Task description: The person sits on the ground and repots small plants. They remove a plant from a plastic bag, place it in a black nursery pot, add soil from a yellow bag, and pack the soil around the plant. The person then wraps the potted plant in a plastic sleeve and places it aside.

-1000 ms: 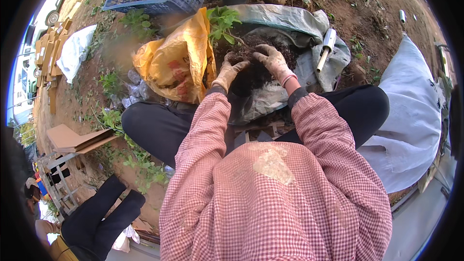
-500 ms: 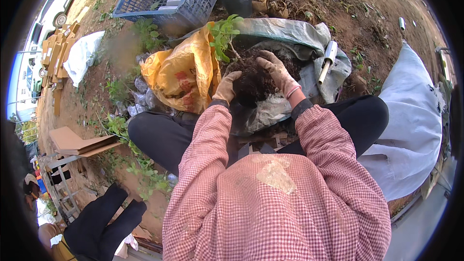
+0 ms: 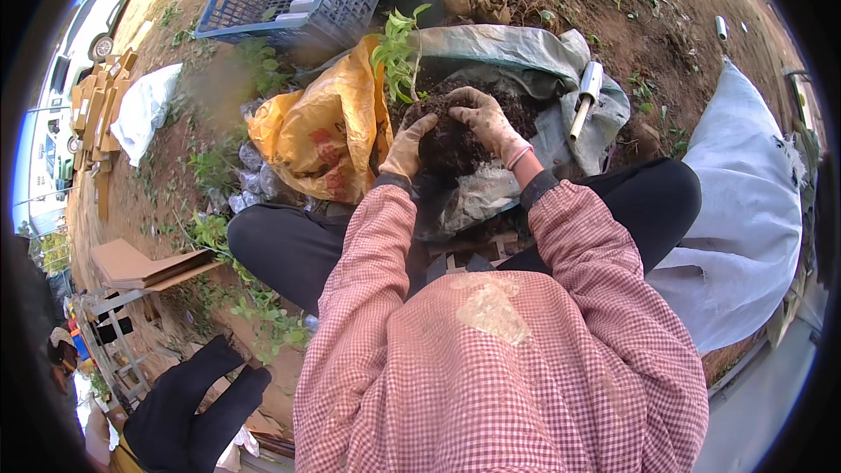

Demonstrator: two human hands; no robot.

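Observation:
A leafy green seedling stands slightly tilted, its thin stem running down into a dark clump of soil. Around the near left side of this root ball curls my left hand, in a soiled light glove. My right hand, gloved too, cups it from the right with bent fingers. Both hands are closed on the root ball, though their fingertips are partly hidden by soil. Loose dark soil lies below on a spread grey-green woven sack. A yellow plastic bag lies left of my left hand.
A white tube-like tool rests on the sack's right edge. Beyond the bag sits a blue crate, with a dark plant pot beside it. A large white sack leans at my right. Another person's dark-clothed legs show lower left.
My right hand has shifted slightly left and inward over the root ball. The seedling stands more upright. The whole view has moved a little.

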